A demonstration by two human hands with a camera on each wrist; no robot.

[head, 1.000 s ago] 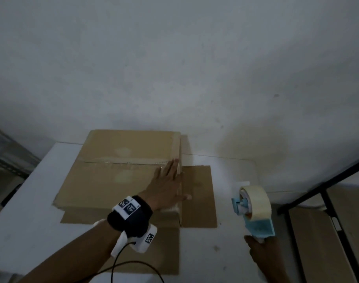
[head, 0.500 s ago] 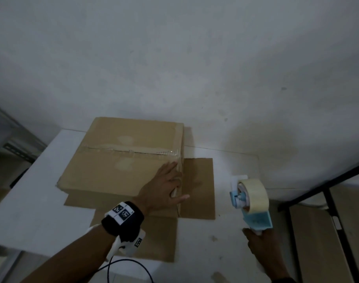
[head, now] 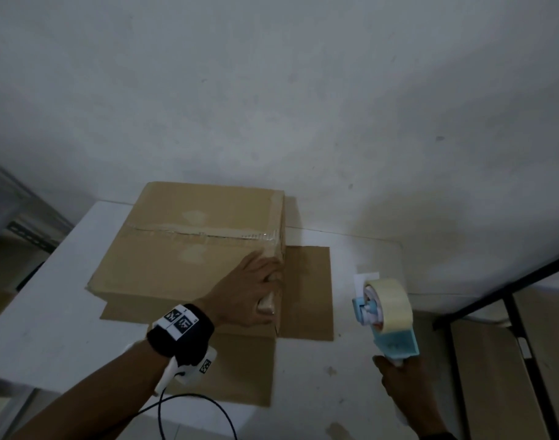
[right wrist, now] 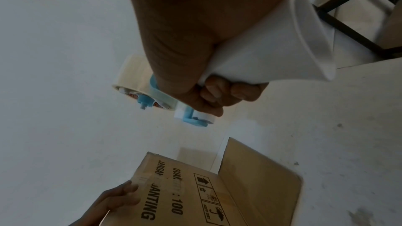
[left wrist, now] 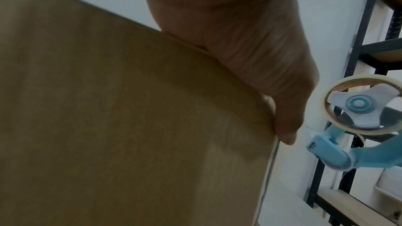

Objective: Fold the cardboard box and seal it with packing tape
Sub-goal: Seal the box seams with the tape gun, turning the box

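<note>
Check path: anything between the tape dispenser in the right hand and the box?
Nothing visible. The tape dispenser, gripped by the right hand, hangs right of the cardboard box. Between them lie only a flat open flap and bare table. The left hand rests on the box's near right corner.

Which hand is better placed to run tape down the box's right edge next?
Right. The right hand already grips the tape dispenser, beside that edge, while the left hand lies on the cardboard box, steadying it.
</note>
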